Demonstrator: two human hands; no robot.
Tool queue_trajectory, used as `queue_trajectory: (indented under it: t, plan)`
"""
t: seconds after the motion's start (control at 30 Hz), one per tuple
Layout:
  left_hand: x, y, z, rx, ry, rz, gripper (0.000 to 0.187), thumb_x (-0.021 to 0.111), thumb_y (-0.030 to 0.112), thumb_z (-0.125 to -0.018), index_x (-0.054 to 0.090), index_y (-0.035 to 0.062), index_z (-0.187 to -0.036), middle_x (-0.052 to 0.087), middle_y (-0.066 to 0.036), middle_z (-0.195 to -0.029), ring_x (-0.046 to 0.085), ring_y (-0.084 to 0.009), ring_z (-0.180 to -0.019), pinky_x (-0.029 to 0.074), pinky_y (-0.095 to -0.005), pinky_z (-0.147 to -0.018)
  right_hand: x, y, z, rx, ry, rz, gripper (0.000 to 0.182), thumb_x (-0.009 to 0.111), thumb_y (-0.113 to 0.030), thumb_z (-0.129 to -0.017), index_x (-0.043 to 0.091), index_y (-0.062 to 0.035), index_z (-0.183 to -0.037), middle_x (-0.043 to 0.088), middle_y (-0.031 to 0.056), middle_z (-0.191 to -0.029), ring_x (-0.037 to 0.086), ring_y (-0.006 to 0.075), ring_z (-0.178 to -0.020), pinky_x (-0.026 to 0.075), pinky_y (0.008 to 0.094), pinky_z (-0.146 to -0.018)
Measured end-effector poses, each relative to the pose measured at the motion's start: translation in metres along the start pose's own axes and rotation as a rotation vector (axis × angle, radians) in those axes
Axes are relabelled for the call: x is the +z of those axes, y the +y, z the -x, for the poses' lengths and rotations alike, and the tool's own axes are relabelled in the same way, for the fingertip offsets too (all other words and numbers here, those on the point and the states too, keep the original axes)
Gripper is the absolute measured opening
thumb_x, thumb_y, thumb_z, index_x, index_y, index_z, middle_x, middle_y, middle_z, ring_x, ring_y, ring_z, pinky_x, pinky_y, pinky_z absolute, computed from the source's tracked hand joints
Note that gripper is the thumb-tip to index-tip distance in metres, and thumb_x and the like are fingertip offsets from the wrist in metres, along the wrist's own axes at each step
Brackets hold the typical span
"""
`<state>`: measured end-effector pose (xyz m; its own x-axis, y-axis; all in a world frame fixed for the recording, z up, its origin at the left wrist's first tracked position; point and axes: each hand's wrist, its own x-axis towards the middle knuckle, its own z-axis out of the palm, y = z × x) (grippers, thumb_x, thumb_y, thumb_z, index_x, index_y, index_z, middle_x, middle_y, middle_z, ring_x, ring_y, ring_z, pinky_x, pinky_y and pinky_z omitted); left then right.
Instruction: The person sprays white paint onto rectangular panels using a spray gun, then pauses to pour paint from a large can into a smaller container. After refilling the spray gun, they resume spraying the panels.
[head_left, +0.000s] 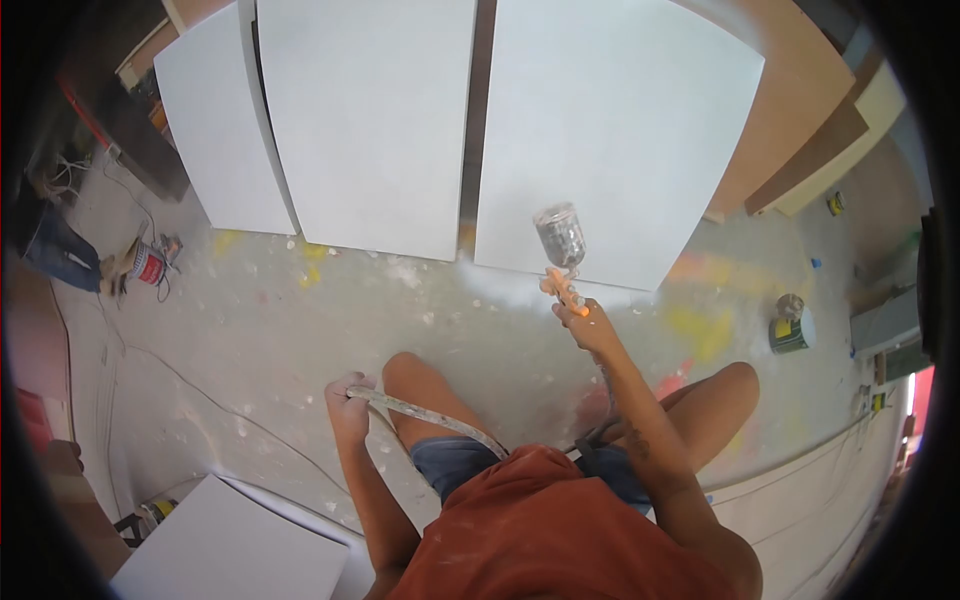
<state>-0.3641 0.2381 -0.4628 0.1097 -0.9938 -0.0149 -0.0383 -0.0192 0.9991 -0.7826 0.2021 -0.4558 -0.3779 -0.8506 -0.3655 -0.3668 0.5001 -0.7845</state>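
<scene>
My right hand (pixel 588 325) is wrapped round an orange spray gun (pixel 566 290), held out in front of me. A paint-smeared, see-through cup (pixel 562 236) sits on top of the gun. Behind it stands a white panel (pixel 620 130), its lower edge close to the floor. In my left hand (pixel 350 392), out by my left knee, is a paint-spattered air hose (pixel 430 412) that runs back towards my waist. The fingers of this hand are closed on the hose. Two more white panels (pixel 365 120) (pixel 225 130) stand to the left.
Paint marks cover the concrete floor (pixel 350 310). A bucket (pixel 792 332) with a jar on it stands at right. At far left are a paint can (pixel 150 264) and a person's leg (pixel 62 250). A white board (pixel 235 545) lies behind me at left; a cable (pixel 225 410) crosses the floor.
</scene>
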Motion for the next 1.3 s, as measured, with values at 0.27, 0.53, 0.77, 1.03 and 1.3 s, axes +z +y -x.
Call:
queue_trajectory:
  t: [0.27,0.53,0.77,1.03,1.3]
  plan:
    - [0.014,0.017,0.0,-0.005,-0.013,-0.019,0.039,0.065,0.002,-0.083,0.035,0.0083,-0.06,0.029,0.006,-0.063,0.029,-0.0058,-0.061,0.021,-0.029,-0.054,-0.047,-0.103,-0.032,-0.273,0.206,-0.175,0.036,0.07,-0.032,-0.091,0.066,0.004,-0.094,0.06,0.0075,-0.071,0.052,0.0145,-0.067,0.045,0.0342,-0.063]
    - [0.02,0.023,-0.002,0.026,-0.081,-0.123,0.039,0.065,0.002,-0.081,0.033,0.0081,-0.06,0.026,0.005,-0.063,0.028,-0.006,-0.061,0.02,-0.0296,-0.054,-0.08,-0.158,-0.037,-0.673,0.507,-0.497,0.031,0.065,-0.025,-0.097,0.057,0.0009,-0.084,0.05,0.0042,-0.066,0.042,0.0125,-0.062,0.038,0.0342,-0.057]
    - [0.022,0.021,-0.003,-0.011,-0.066,-0.132,0.036,0.063,0.001,-0.08,0.035,0.0084,-0.059,0.03,0.005,-0.063,0.029,-0.0056,-0.06,0.021,-0.0284,-0.054,-0.043,-0.025,-0.025,-0.249,0.121,-0.139,0.033,0.067,-0.03,-0.093,0.063,0.003,-0.093,0.057,0.0074,-0.072,0.051,0.0169,-0.069,0.045,0.036,-0.065]
    - [0.023,0.015,-0.004,-0.011,-0.092,-0.092,0.03,0.064,0.0,-0.079,0.043,0.0078,-0.058,0.037,0.006,-0.063,0.035,-0.0053,-0.058,0.025,-0.0262,-0.053,-0.028,0.023,-0.023,-0.062,0.034,0.017,0.039,0.069,-0.036,-0.089,0.065,0.0019,-0.091,0.062,0.0081,-0.075,0.054,0.0162,-0.064,0.042,0.0342,-0.057]
    - [0.04,0.013,-0.001,0.161,0.101,-0.139,0.036,0.064,0.002,-0.08,0.034,0.0083,-0.061,0.029,0.005,-0.063,0.03,-0.0059,-0.061,0.022,-0.0286,-0.054,-0.103,-0.132,-0.035,-0.536,0.451,-0.38,0.028,0.065,-0.027,-0.096,0.06,-0.0017,-0.084,0.054,0.0015,-0.068,0.049,0.0132,-0.065,0.043,0.0329,-0.061]
